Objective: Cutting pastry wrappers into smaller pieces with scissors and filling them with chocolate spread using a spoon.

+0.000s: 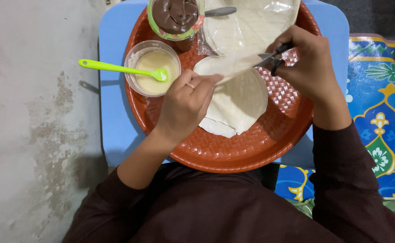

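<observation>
Nearest to me, my dark sleeves [233,211] frame the view, both forearms reaching forward over a round reddish-brown woven tray [233,153] that sits on a small blue table [112,130]. My left hand [186,105] is closed in a pinch on the near edge of a thin white wrapper sheet [226,65], lifting it clear of the stack so it hangs taut rather than sagging. My right hand [310,63] is wrapped around dark-handled scissors [273,57], fingers curled through the handles; the blades meet the sheet's far edge (whether they are parted or closed I cannot tell at this angle). Holding the sheet stretched between the two hands seems to be what gives the blades a firm edge.

Beneath the lifted sheet lies a stack of round wrappers [238,105], flat on the tray. Left of my left hand, a clear bowl of pale yellow batter [154,72] carries a lime green spoon [116,68], its handle sticking out past the tray rim. Farther off, a tub of chocolate spread [176,15] stands at the tray's far edge with a metal utensil handle [220,11] beside it, and a plastic packet of more wrappers [256,20]. A patterned blue mat [381,121] lies to the right.
</observation>
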